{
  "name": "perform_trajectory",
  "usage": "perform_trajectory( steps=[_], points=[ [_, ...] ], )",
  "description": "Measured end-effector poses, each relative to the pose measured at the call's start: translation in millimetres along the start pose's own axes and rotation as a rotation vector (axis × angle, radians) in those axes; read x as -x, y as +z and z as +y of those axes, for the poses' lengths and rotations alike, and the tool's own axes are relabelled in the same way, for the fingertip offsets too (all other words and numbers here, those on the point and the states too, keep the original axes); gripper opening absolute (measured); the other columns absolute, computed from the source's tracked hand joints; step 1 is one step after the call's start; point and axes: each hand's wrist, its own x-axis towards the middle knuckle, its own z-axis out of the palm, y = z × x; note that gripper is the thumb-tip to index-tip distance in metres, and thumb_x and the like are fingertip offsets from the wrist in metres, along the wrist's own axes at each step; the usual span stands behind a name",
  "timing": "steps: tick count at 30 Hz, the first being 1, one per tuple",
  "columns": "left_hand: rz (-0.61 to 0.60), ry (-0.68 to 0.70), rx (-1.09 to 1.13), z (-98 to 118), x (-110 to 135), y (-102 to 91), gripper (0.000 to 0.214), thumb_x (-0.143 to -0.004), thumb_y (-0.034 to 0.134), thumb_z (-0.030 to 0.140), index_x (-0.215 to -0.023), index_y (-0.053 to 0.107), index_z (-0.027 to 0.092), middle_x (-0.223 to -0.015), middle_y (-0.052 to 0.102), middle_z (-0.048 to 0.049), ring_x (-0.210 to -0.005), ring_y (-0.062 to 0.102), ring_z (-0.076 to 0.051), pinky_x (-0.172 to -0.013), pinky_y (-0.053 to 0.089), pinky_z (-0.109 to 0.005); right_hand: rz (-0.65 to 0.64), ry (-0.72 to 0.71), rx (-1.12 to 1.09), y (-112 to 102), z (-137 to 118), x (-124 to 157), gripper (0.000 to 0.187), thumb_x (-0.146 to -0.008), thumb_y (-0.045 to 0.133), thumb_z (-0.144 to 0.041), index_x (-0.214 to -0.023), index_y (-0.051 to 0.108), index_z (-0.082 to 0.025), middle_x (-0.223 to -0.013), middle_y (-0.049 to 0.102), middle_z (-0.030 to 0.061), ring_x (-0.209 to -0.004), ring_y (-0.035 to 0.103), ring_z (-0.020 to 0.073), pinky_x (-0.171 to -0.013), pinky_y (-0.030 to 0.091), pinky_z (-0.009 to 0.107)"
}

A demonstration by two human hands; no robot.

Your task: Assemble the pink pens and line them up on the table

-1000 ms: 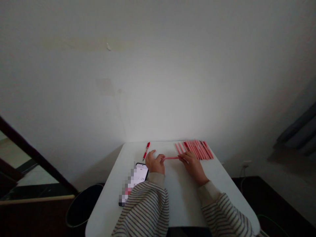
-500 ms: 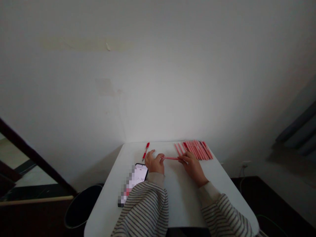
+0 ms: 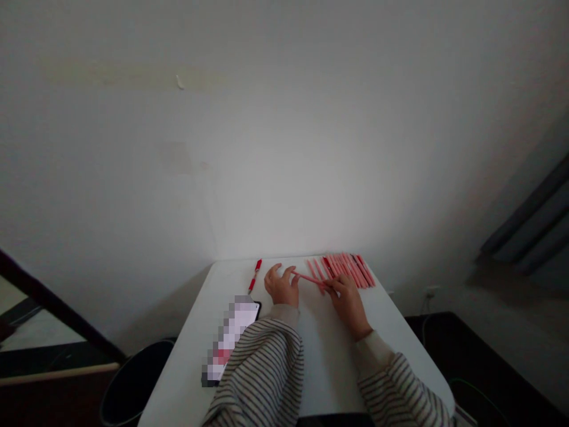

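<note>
A slim pink pen is held between my two hands above the white table, its left end slightly higher than its right. My left hand pinches the left end between thumb and forefinger, while its other fingers stay spread. The right end sits in the closed fingertips of my right hand. Just beyond that hand, a row of similar pink pens lies side by side, a few of them darker red. To the left of my left hand lies a single red-and-clear pen.
A phone, partly blurred out, lies on the white table beside my left sleeve. The wall rises at the table's far edge. A dark bin stands on the floor at left. A curtain hangs at right.
The pink pen has tilted, its left end rising. My left hand has shifted slightly up with it. The whole view has moved a little.
</note>
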Motion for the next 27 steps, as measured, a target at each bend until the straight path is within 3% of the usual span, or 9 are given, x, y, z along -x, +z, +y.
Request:
perform_trajectory(
  steps=[9, 15, 21, 27],
  points=[
    [-0.085, -0.006, 0.063, 28.9, -13.0, 48.3, 0.037, -0.076, 0.062, 0.040, -0.112, 0.066, 0.030, -0.121, 0.053, -0.0107, -0.114, 0.043, -0.028, -0.098, 0.039, -0.051, 0.165, 0.079, 0.228, -2.5, 15.8, 0.4, 0.019, -0.087, 0.053, -0.028, -0.089, 0.071, -0.020, -0.079, 0.057, 0.0080, -0.085, 0.047, 0.0231, -0.077, 0.039, 0.037],
    [-0.195, 0.038, 0.075, 59.0, -18.3, 66.5, 0.037, -0.081, 0.055, 0.041, -0.114, 0.065, 0.030, -0.121, 0.053, -0.0120, -0.114, 0.044, -0.028, -0.100, 0.036, -0.050, 0.237, 0.204, 0.372, -3.2, 25.2, 2.8, 0.019, -0.086, 0.051, -0.023, -0.085, 0.070, -0.022, -0.082, 0.058, 0.0094, -0.088, 0.045, 0.0251, -0.076, 0.037, 0.038],
    [-0.350, 0.035, 0.006, 84.7, -23.1, 73.4, 0.038, -0.080, 0.054, 0.042, -0.116, 0.064, 0.034, -0.128, 0.051, -0.0119, -0.117, 0.043, -0.032, -0.098, 0.035, -0.056, 0.225, 0.359, 0.420, -11.8, 13.4, 1.7, 0.019, -0.084, 0.051, -0.020, -0.088, 0.069, -0.020, -0.086, 0.059, 0.0131, -0.094, 0.043, 0.0286, -0.080, 0.032, 0.042],
    [-0.456, 0.002, -0.066, 94.2, -24.4, 80.9, 0.038, -0.079, 0.053, 0.050, -0.116, 0.060, 0.044, -0.134, 0.048, -0.0052, -0.123, 0.040, -0.030, -0.101, 0.033, -0.059, 0.141, 0.510, 0.560, -18.4, 1.9, -3.2, 0.019, -0.085, 0.051, -0.022, -0.091, 0.069, -0.020, -0.092, 0.062, 0.0094, -0.098, 0.043, 0.0266, -0.087, 0.026, 0.043]
  ],
)
